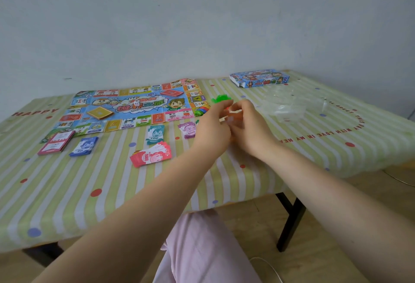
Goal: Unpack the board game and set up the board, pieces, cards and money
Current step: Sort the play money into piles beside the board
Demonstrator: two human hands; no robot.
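The paper game board point(132, 107) lies unfolded at the back left of the table, with a white die point(137, 103) and two card decks point(100, 112) on it. Money stacks sit in front of it: blue point(84, 147), teal point(155, 134), purple point(187, 129) and red point(151, 155). My left hand point(213, 125) and my right hand point(249, 125) meet just right of the board, and both pinch a small clear packet of orange pieces point(226, 115), mostly hidden by my fingers. Green pieces point(221, 98) and coloured pawns point(203, 110) lie behind my hands.
The game box point(259, 78) lies open at the back right. An empty clear plastic bag point(285, 105) is crumpled right of my hands. A stack of pink-edged cards point(56, 143) sits at the front left. The striped tablecloth point(112, 193) drops off at the near edge.
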